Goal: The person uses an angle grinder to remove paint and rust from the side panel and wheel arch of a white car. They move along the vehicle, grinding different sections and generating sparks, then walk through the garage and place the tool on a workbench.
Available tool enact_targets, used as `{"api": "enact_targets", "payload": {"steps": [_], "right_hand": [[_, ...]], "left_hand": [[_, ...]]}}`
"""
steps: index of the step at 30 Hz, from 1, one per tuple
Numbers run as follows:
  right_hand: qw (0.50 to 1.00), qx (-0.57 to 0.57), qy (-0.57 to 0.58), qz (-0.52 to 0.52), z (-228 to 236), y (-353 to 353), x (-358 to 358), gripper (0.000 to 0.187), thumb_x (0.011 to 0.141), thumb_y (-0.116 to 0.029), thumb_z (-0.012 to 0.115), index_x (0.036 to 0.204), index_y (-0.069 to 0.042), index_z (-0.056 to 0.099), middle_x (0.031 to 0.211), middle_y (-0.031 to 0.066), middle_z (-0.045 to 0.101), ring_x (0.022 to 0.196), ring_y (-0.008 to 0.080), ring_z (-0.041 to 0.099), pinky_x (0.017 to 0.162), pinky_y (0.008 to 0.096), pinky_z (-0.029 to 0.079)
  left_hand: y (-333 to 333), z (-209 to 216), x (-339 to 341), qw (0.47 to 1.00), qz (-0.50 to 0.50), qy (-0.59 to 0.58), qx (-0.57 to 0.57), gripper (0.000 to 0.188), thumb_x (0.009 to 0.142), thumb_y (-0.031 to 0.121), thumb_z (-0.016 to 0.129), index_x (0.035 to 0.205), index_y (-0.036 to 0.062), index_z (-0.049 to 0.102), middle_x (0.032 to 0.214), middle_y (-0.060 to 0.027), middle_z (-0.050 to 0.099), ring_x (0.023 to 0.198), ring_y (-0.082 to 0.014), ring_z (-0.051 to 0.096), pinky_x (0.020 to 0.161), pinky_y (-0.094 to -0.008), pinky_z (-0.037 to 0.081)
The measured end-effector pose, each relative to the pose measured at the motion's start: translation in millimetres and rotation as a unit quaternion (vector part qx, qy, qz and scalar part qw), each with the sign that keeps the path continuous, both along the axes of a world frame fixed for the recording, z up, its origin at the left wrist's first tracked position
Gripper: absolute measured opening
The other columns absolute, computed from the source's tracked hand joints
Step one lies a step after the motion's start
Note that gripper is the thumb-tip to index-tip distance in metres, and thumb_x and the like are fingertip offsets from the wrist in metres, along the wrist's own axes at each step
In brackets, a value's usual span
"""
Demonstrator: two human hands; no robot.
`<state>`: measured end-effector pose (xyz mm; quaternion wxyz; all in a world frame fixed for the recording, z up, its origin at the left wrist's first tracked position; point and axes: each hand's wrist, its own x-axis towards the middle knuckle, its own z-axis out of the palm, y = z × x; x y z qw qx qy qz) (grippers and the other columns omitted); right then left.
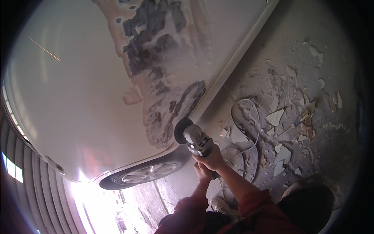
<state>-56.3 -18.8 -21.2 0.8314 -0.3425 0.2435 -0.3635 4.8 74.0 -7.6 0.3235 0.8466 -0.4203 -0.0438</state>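
Both of my hands grip a corded angle grinder (pixel 198 139) with a light grey head and a dark round disc (pixel 182 131). My right hand (pixel 213 157) is wrapped round its body near the head. Just behind and below, my left hand (pixel 202 171) closes round the rear part, its fingers partly hidden. The disc's edge is at the lower border of a pale car body panel (pixel 89 101), close above the wheel arch; whether it touches cannot be made out. A rough sanded patch (pixel 157 124) of grey, white and pinkish layers runs up the panel from there.
A car wheel (pixel 150 174) lies below the panel, left of my hands. The grinder's grey cable (pixel 258 128) loops over the dusty floor on the right, among broken pale flakes (pixel 275 117). A ribbed wall (pixel 39 175) and bright light are at lower left.
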Motion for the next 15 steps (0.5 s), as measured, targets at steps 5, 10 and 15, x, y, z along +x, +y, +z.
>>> {"api": "enact_targets", "payload": {"steps": [5, 10, 15], "right_hand": [[0.993, 0.04, -0.057, -0.095, -5.6, -3.4, 5.5, 0.025, 0.074, -0.019, 0.082, 0.089, -0.002, 0.072, 0.077, 0.0085, 0.073, 0.069, 0.0144, 0.07, 0.066, 0.0312, 0.055], [0.997, 0.005, 0.046, 0.065, -1.0, 14.1, 7.3, 0.046, 0.071, -0.025, 0.084, 0.106, -0.001, 0.068, 0.096, 0.0129, 0.073, 0.089, 0.0223, 0.071, 0.08, 0.0349, 0.054], [0.999, 0.042, -0.034, 0.008, -2.6, 15.5, 15.3, 0.038, 0.072, -0.023, 0.084, 0.098, 0.0, 0.069, 0.093, 0.0114, 0.073, 0.084, 0.0179, 0.071, 0.076, 0.0343, 0.055]], "left_hand": [[2.9, -3.3, 22.5, 0.996, -0.023, 0.052, 0.067, 0.063, 0.103, 0.05, 0.038, 0.089, -0.0059, 0.063, 0.075, -0.0241, 0.067, 0.071, -0.0344, 0.068, 0.063, -0.0446, 0.048], [19.1, -7.4, 6.1, 0.997, 0.013, -0.07, 0.031, 0.061, 0.104, 0.047, 0.029, 0.099, -0.0019, 0.065, 0.083, -0.0249, 0.07, 0.081, -0.0434, 0.069, 0.068, -0.0477, 0.052], [18.9, -2.9, 25.1, 0.998, -0.06, 0.017, 0.003, 0.068, 0.104, 0.054, 0.028, 0.094, -0.001, 0.066, 0.082, -0.0232, 0.069, 0.078, -0.0417, 0.069, 0.067, -0.0465, 0.051]]}}
